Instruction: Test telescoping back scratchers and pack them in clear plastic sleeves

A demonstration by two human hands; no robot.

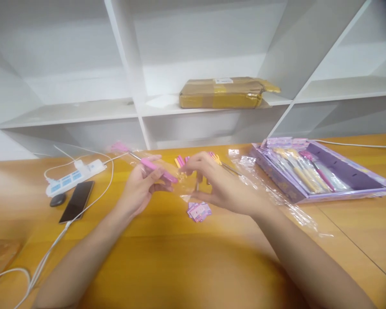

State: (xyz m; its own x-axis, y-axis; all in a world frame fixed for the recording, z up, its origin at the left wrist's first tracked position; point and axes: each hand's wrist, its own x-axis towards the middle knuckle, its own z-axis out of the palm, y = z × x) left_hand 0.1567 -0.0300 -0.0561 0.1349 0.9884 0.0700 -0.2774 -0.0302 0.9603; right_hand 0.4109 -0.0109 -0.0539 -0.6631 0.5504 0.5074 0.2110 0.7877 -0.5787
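Note:
My left hand (141,189) is closed round the pink handle (161,171) of a back-scratcher-like stick with a metal shaft and a pink head. A clear plastic sleeve (183,189) surrounds the stick and reaches across to the other hand. My right hand (215,182) has curled fingers at the sleeve's right end and appears to grip it; glare and blur hide the exact contact. Small pink and purple cards (198,211) lie in a pile below. Behind the hands are pink and yellow handles (182,161) and a yellow-headed stick (216,159), partly covered by my right hand.
A purple box (296,195) with several bagged sticks stands at the right, beside empty clear sleeves (276,195). On the left are a power strip (75,177), a phone (77,201), a dark mouse-like object (58,199) and white cables. A taped carton (225,93) sits on the shelf.

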